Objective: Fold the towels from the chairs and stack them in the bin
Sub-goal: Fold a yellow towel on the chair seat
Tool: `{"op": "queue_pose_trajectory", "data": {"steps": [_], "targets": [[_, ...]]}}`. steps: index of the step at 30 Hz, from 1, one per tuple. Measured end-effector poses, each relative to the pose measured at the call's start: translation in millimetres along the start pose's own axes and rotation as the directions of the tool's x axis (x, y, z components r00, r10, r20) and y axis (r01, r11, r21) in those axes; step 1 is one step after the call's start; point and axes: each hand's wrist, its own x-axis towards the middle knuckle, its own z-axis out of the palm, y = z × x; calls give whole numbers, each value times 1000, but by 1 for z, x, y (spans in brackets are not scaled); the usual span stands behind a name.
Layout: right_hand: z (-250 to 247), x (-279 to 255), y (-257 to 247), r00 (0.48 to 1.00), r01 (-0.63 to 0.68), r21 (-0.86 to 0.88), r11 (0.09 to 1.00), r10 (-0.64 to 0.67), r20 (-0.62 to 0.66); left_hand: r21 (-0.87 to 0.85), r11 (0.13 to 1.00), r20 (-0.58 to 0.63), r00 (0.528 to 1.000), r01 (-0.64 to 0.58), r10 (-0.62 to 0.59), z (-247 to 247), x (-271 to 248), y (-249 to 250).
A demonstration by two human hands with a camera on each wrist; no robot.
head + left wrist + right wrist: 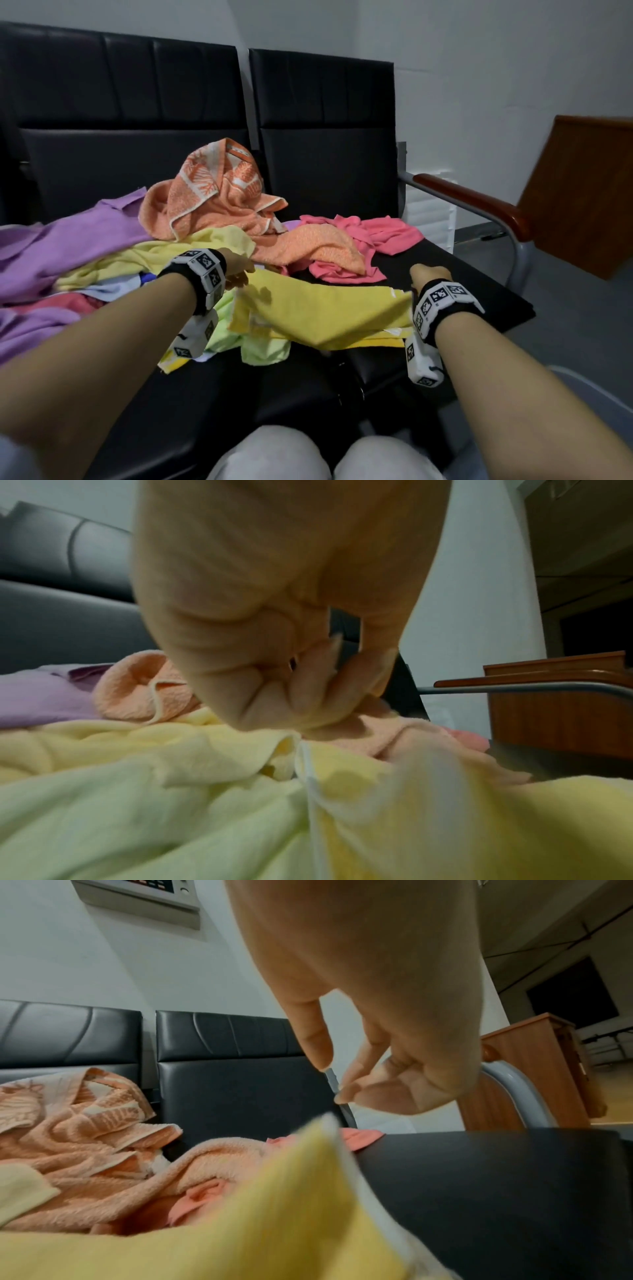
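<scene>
A bright yellow towel (325,308) lies folded across the front of the black seat (479,284), stretched between my two hands. My left hand (239,274) is at its left top corner. In the left wrist view the left hand (298,721) has curled fingers, and thumb and fingertips meet on the white hem of the yellow towel (359,804). My right hand (428,274) hovers just above the right corner. In the right wrist view the right hand (334,1081) is loosely curled and holds nothing, with the blurred yellow towel (274,1218) below it. No bin is clearly in view.
Unfolded towels are heaped on the seats: orange patterned (219,192), purple (68,250), pink (376,233), pale yellow (171,253), light green (260,353). A wooden armrest (479,202) and a brown cabinet (582,192) stand to the right. My knees are at the bottom edge.
</scene>
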Motion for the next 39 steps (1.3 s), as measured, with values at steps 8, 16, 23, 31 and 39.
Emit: {"op": "queue_pose_trajectory", "data": {"steps": [8,16,23,31,39], "targets": [[20,1,16,996,-22,94,995,13,93,130,989,-2,998,64,-64,17,2,-17],[34,27,32,989,-31,40,999,25,143,211,974,18,996,79,-84,39,4,-16],[15,13,37,966,-148,-55,987,156,205,-192,981,-50,999,-12,2,35,13,-3],[14,30,54,962,-161,-4,987,158,221,-493,857,76,974,-150,215,72,-15,52],[-2,39,65,940,-193,13,981,181,290,-453,871,227,920,-190,319,145,-38,99]]}}
